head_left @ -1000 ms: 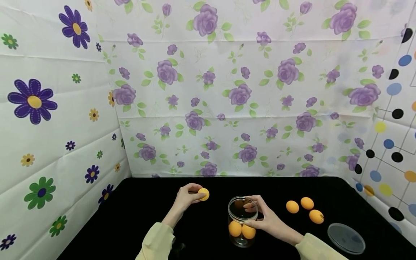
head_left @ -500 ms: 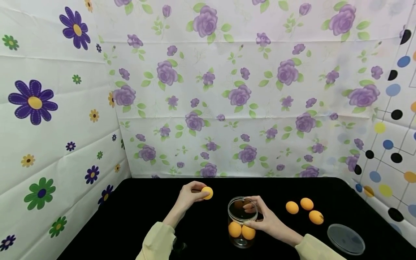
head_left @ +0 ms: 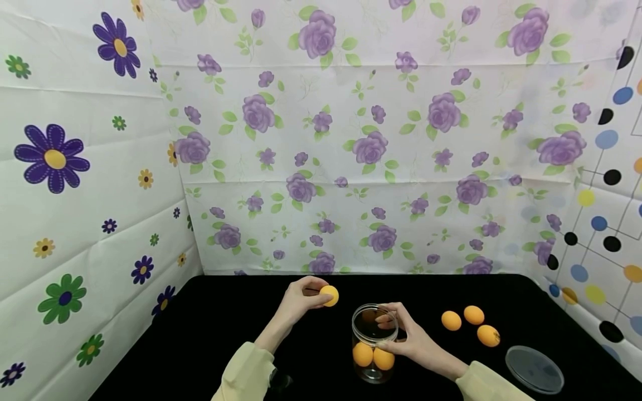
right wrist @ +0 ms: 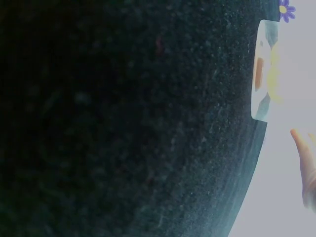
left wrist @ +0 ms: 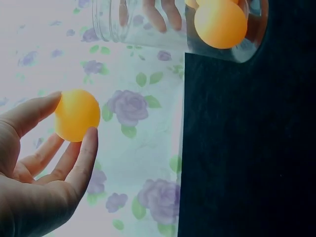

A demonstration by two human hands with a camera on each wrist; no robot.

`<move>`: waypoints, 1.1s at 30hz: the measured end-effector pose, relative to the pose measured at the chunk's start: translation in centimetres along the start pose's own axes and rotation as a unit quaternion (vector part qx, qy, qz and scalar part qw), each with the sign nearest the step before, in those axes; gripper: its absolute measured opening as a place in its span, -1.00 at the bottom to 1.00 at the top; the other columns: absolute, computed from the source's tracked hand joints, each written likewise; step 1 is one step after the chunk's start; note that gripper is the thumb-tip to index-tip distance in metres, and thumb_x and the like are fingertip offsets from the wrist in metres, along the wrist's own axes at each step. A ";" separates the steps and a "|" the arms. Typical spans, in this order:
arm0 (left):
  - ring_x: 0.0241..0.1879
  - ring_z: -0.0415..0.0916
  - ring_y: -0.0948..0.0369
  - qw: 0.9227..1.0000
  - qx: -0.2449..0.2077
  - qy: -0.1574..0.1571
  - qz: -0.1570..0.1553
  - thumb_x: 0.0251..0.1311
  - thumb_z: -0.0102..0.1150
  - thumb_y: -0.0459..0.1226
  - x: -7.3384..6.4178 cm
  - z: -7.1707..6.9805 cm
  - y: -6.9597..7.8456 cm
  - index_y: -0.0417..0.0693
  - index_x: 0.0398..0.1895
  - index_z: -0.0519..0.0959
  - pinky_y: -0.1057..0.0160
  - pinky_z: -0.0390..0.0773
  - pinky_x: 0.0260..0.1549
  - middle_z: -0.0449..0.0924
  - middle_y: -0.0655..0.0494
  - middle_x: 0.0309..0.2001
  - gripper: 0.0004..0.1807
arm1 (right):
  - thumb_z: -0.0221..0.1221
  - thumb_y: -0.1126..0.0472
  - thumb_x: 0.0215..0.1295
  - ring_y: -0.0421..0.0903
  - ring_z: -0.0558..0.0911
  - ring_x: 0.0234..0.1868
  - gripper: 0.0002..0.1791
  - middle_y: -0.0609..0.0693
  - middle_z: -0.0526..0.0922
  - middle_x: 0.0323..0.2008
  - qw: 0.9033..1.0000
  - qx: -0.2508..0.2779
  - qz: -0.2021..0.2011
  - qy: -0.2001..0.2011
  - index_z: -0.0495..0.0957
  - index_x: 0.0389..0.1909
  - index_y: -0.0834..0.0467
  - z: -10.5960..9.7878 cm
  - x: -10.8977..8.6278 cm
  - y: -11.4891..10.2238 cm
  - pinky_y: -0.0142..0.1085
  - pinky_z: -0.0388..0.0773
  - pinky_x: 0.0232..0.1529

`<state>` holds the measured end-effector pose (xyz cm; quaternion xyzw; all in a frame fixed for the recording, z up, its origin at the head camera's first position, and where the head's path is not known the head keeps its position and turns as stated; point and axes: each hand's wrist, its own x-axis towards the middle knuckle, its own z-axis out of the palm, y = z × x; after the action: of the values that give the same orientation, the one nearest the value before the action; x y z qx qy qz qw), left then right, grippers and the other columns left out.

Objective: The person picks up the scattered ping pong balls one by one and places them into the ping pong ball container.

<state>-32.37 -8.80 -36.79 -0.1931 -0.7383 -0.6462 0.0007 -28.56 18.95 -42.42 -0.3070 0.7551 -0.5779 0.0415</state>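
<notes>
Between thumb and fingertips my left hand point(head_left: 297, 303) pinches an orange ping-pong ball point(head_left: 329, 296), held up left of the jar and a little beyond its rim. In the left wrist view the ball point(left wrist: 77, 115) sits at the tips of the fingers. The clear jar point(head_left: 357, 336) stands upright without a lid, and two orange ping-pong balls point(head_left: 384, 358) show at its bottom. My right hand point(head_left: 412, 338) grips the jar from the right near its neck, thumb in front and fingers behind. Washed-out light at the right of the right wrist view hides most detail there.
Three loose orange ping-pong balls point(head_left: 473, 314) lie on the black tabletop point(head_left: 210, 312) to the right, one with a dark mark. Nearer the front right lies a clear round lid point(head_left: 534, 369). A flowered cloth point(head_left: 371, 223) hangs behind the table, with patterned sheets on both sides.
My left hand has moved right and slightly up with the ping-pong ball, closer to the jar. The right hand, the jar and the loose balls have stayed in place.
</notes>
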 end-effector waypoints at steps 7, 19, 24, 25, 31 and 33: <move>-0.29 0.52 0.08 1.000 -0.004 -0.023 0.001 0.04 0.28 -0.33 -0.5 0.7 1.7 -0.35 -0.09 0.50 0.19 0.54 -0.32 0.51 -0.14 -0.22 -0.63 | 0.13 0.33 0.23 0.23 0.28 0.10 -0.37 0.28 0.30 0.09 1.000 -0.003 0.006 0.001 0.06 0.26 0.11 0.1 0.0 0.2 -0.08 0.43 -0.19; -0.29 0.51 0.09 0.999 0.021 -0.044 0.016 0.08 0.23 -0.38 -2.1 2.0 5.4 -0.39 -0.10 0.49 0.20 0.53 -0.31 0.49 -0.21 -0.20 -0.68 | 0.14 0.31 0.22 0.19 0.33 0.08 -0.37 0.21 0.34 0.06 1.000 -0.011 -0.016 0.008 0.09 0.25 0.07 -0.1 0.2 1.3 -0.10 0.47 -0.22; -0.28 0.51 0.09 0.998 0.019 -0.055 0.025 0.06 0.26 -0.34 -1.5 2.4 4.7 -0.32 -0.13 0.52 0.09 0.51 -0.26 0.53 -0.12 -0.21 -0.69 | 0.14 0.30 0.22 0.19 0.33 0.07 -0.37 0.20 0.34 0.06 1.000 -0.010 -0.012 0.010 0.09 0.25 0.05 0.0 0.2 1.2 -0.10 0.46 -0.22; -0.27 0.51 0.07 0.998 0.018 -0.057 0.027 0.06 0.26 -0.34 -1.4 2.6 4.8 -0.32 -0.13 0.52 0.08 0.51 -0.25 0.53 -0.11 -0.21 -0.69 | 0.15 0.30 0.22 0.19 0.33 0.07 -0.38 0.20 0.34 0.06 1.000 -0.009 -0.010 0.010 0.09 0.25 0.05 0.0 0.2 1.2 -0.10 0.46 -0.22; -0.26 0.50 0.10 0.997 0.035 -0.065 0.023 0.04 0.30 -0.24 -0.7 3.1 3.5 -0.16 -0.15 0.56 0.17 0.52 -0.29 0.55 0.00 -0.22 -0.69 | 0.14 0.32 0.22 0.19 0.31 0.10 -0.36 0.21 0.33 0.08 1.000 -0.002 -0.002 0.009 0.07 0.26 0.06 0.0 0.2 1.1 -0.10 0.46 -0.20; -0.26 0.50 0.11 0.997 0.034 -0.071 0.020 0.04 0.29 -0.24 -0.7 3.3 3.7 -0.16 -0.14 0.55 0.16 0.51 -0.28 0.54 0.01 -0.22 -0.69 | 0.13 0.33 0.23 0.20 0.30 0.10 -0.35 0.21 0.32 0.08 1.000 0.000 -0.003 0.009 0.06 0.27 0.06 -0.1 0.2 1.3 -0.10 0.46 -0.20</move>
<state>-29.88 -5.49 -34.00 -0.2530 -0.7539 -0.6055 -0.0329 -29.30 19.05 -43.46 -0.3040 0.7544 -0.5808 0.0335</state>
